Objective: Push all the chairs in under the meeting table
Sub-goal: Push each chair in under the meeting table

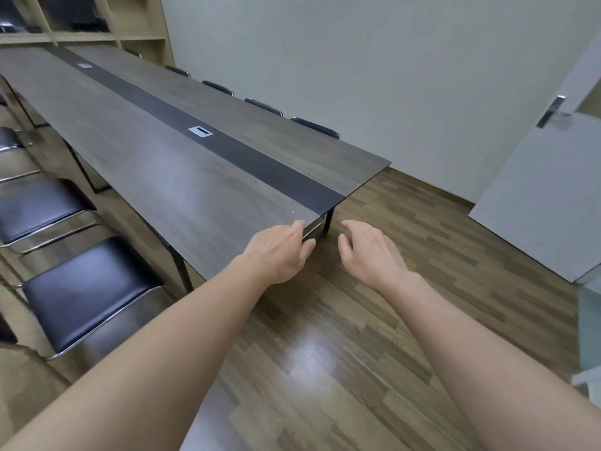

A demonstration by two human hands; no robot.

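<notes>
1. At the far left, three black-seated chairs stand along the near long side of the table: the nearest chair, the middle chair and the far chair. Their seats sit out beside the table edge, not tucked beneath the top.
2. Top left, the wooden shelving has open compartments; dark items lie in two of them, too dim to identify.
3. The long meeting table runs diagonally, with a dark centre strip holding two metal cable ports; the nearer cable port shows a dark slot.
4. The left hand hovers at the near end corner of the table, fingers loosely curved, gripping nothing; I cannot tell whether the fingertips touch the edge.
5. The right hand hangs over the wood floor just beside that corner, fingers relaxed and slightly spread, empty.
6. Along the far long side, the row of chair backs just shows above the tabletop, close against it.
7. At the right, a grey door with a metal handle stands ajar.
</notes>
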